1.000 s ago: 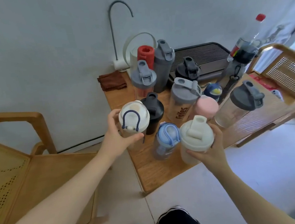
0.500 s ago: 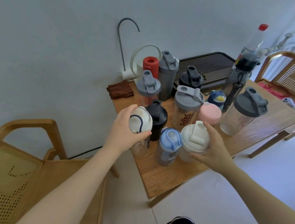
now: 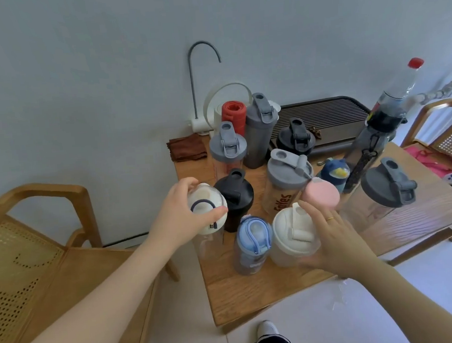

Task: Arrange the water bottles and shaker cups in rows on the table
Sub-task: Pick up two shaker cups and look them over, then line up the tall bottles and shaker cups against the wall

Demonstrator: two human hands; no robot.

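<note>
Several bottles and shaker cups stand crowded on a wooden table (image 3: 257, 297). My left hand (image 3: 180, 219) grips the cream lid of a clear bottle with a navy loop (image 3: 209, 211) at the table's left edge. My right hand (image 3: 332, 241) wraps the right side of a white-lidded shaker cup (image 3: 293, 236) in the front row. Between them stands a blue-lidded bottle (image 3: 252, 237). Behind are a black shaker (image 3: 235, 195), a grey-lidded shaker with orange lettering (image 3: 288, 182), a pink-lidded cup (image 3: 322, 195) and a large grey-lidded clear shaker (image 3: 384, 187).
Further back stand a grey-lidded cup (image 3: 228, 146), a tall grey bottle (image 3: 259, 130), a red bottle (image 3: 233, 113), a black-lidded shaker (image 3: 295, 138), a dark slatted tray (image 3: 324, 119) and a tall red-capped bottle (image 3: 393, 96). Wooden chairs flank the table left (image 3: 34, 242) and right (image 3: 450, 129).
Both hands set their bottles lower onto the table; the left one sits by the black shaker, the right beside the blue-lidded bottle. The view tilted, showing more table front.
</note>
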